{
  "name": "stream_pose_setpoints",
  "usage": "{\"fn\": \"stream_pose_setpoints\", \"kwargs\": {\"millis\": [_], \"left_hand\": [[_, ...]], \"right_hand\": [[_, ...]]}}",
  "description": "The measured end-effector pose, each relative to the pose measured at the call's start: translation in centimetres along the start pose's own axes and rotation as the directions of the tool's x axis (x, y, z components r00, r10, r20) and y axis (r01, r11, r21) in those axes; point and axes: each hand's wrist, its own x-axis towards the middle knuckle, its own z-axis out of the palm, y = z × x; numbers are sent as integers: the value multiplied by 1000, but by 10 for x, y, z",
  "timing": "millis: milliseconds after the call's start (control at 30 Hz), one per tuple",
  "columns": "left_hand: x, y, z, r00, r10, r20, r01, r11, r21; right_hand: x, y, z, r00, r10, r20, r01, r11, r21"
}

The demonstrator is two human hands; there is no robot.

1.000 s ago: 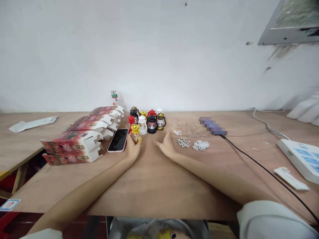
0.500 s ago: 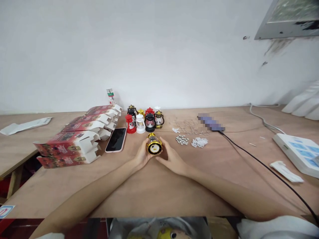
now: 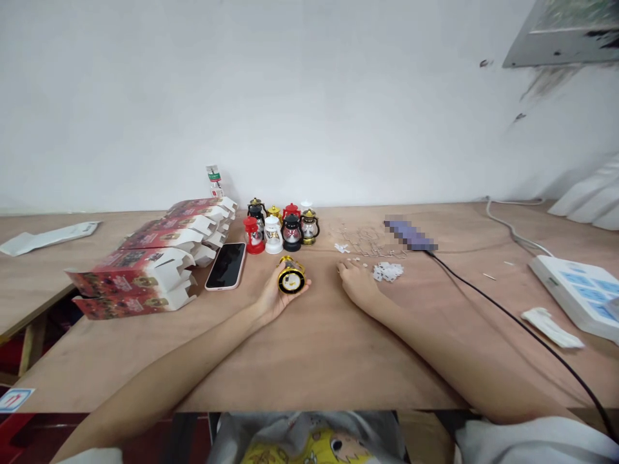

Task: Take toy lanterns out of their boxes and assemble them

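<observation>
My left hand [image 3: 272,299] is wrapped round a small gold lantern [image 3: 291,281], tilted so its round black-rimmed base faces me. The inside of that base looks pale, with detail too small to make out. My right hand [image 3: 358,285] rests on the table over the pile of small silver discs, its fingers bent and pressed together; only a few discs [image 3: 356,259] show past the fingers. Whatever its fingertips hold is hidden. Just right of this hand lies a heap of small white plastic pieces [image 3: 387,271].
Behind the gold lantern stand several small lanterns, among them a red one [image 3: 253,236] and a white one [image 3: 273,236]. Left are a phone [image 3: 225,266] and printed boxes [image 3: 140,274]. Thin metal wires [image 3: 370,242], a blurred purple object [image 3: 410,234] and a black cable [image 3: 507,312] lie right.
My right hand has left the gold lantern and moved right, onto the silver discs, covering most of them. My left hand keeps hold of the lantern, now slightly further left.
</observation>
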Motion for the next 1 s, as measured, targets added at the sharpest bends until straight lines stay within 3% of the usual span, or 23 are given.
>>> {"fn": "stream_pose_setpoints", "kwargs": {"millis": [233,367,600,800,1000], "left_hand": [[-2,0,0,1000,11,-16,-10,999,36],[-2,2,1,1000,-4,-13,5,999,50],[-1,2,1,1000,-12,-28,13,1000,18],[-3,2,4,999,2,-34,-3,1000,-7],[-5,3,6,1000,-8,-20,7,1000,-23]], "right_hand": [[-1,-4,-6,998,-51,-21,50,998,-33],[-1,-3,-6,999,-20,-46,19,1000,-22],[-3,-8,-4,992,28,-120,-4,981,193],[-8,-17,1,972,-115,-207,201,862,465],[-6,-13,11,954,-130,-271,275,743,610]]}}
